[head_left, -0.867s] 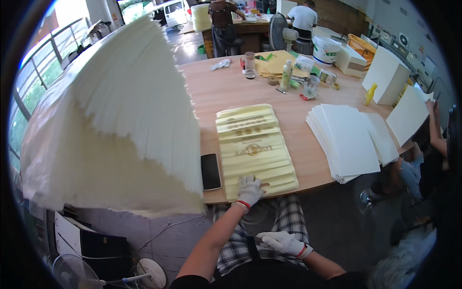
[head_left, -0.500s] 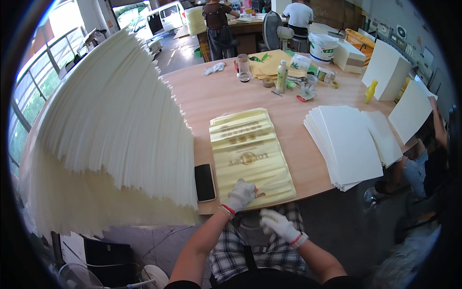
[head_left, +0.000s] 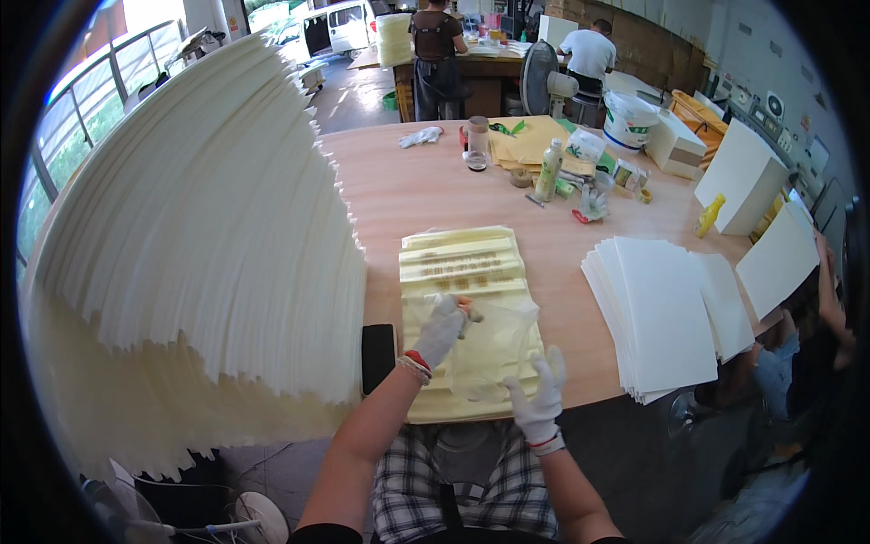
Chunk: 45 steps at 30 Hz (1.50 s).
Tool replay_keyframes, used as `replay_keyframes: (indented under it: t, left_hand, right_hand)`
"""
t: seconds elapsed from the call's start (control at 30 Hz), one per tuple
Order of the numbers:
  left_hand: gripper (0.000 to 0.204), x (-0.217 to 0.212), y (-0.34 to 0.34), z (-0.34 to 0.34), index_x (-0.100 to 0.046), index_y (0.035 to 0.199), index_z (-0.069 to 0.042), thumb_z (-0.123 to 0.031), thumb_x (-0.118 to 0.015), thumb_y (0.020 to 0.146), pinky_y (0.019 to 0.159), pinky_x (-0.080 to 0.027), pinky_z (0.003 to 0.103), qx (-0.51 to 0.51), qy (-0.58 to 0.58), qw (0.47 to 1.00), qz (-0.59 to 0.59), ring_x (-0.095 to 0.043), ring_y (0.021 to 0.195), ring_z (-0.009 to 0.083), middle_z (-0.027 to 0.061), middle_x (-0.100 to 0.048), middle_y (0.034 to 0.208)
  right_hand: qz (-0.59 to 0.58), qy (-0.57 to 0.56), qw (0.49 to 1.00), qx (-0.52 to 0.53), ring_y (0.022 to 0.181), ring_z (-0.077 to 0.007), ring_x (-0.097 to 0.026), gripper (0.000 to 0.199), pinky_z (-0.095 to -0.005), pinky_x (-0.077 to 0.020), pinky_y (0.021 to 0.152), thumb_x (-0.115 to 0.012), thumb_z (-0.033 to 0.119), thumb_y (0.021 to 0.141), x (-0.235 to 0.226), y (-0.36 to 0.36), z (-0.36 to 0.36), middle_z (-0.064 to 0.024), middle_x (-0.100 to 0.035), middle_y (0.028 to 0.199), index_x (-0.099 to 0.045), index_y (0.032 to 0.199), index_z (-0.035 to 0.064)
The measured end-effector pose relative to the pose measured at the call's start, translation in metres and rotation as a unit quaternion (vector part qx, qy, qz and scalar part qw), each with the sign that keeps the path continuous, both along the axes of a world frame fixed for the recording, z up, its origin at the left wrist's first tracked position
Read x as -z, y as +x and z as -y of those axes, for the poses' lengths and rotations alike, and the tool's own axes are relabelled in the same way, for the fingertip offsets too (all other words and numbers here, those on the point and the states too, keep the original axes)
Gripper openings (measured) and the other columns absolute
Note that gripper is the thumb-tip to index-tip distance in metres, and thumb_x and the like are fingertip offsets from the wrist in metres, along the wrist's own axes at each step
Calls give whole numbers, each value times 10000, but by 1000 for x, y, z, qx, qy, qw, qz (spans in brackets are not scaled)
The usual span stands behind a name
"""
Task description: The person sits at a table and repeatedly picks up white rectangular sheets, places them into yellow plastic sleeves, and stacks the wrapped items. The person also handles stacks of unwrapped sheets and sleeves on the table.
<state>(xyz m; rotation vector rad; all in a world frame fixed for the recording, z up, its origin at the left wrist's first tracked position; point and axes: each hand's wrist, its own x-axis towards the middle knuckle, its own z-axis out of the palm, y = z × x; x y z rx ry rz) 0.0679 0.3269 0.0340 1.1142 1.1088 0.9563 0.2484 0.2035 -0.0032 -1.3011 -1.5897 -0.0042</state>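
Observation:
A pile of pale yellow printed sheets [head_left: 471,252], creased crosswise, lies on the table in front of me. Over its nearer half spreads a thin translucent sheet [head_left: 494,349], partly smeared by motion. My left hand [head_left: 440,332], in a white glove with bare fingertips showing, is closed at the upper left edge of this translucent sheet and appears to pinch it. My right hand [head_left: 539,392], also gloved in white, is beside the pile's near right corner, fingers spread and holding nothing, close to the sheet's lower right edge.
A tall leaning stack of cream sheets [head_left: 199,218] fills the left, with a black phone [head_left: 378,358] beside it. White boards [head_left: 662,313] are fanned out on the right. Farther back are a bottle [head_left: 549,170], a bucket [head_left: 627,120] and a fan [head_left: 538,80]. A person sits at right.
My left hand has moved forward over the pile, and the translucent sheet now spreads across its nearer half. My right hand has risen from above my lap to the pile's edge, fingers spreading.

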Motion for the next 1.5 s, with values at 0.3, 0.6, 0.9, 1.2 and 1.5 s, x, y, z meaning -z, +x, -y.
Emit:
replay_keyframes:
  t: [0.3,0.6,0.9,1.2,1.5]
  left_hand:
    - [348,-81,21,39,-445,1213,19,-35,-511,875,565,-416,213,79,180,976,-97,-458,644,54,58,-650,929]
    - [456,-84,-1,99,-508,1126,8,-36,-677,705,804,-469,380,-54,488,792,-365,-581,902,340,147,-602,960]
    - [279,-89,19,169,-584,1008,-71,-67,-649,736,727,-496,377,29,539,806,-244,-600,864,321,145,-605,892]
    - [347,3,104,210,-482,1217,-50,-208,-536,913,901,-442,309,312,1,948,65,-557,1035,172,77,-568,1146]
    - [588,3,82,207,-337,1353,-29,-111,-504,795,943,-396,316,297,-183,905,245,-474,1139,190,90,-490,1245]
  right_hand:
    - [310,-242,918,-52,883,-300,-575,191,-416,-465,756,-600,178,806,19,-48,-55,-134,-598,933,-584,960,66]
    - [-58,-172,973,-144,885,-238,-619,296,-339,-496,757,-650,123,801,-68,85,52,-140,-634,997,-608,1066,-1]
    - [133,-297,939,107,928,-352,-590,870,-431,-457,834,-706,402,694,-43,266,33,-180,-612,967,-273,1381,92]
    - [246,-244,925,158,536,-335,-572,497,-469,-438,477,-593,263,806,-99,194,70,-123,-638,880,-441,1267,155]
    - [-152,-283,927,-194,1057,-257,-560,352,-413,-445,922,-534,302,894,-60,184,167,-115,-604,1098,-577,1127,41]
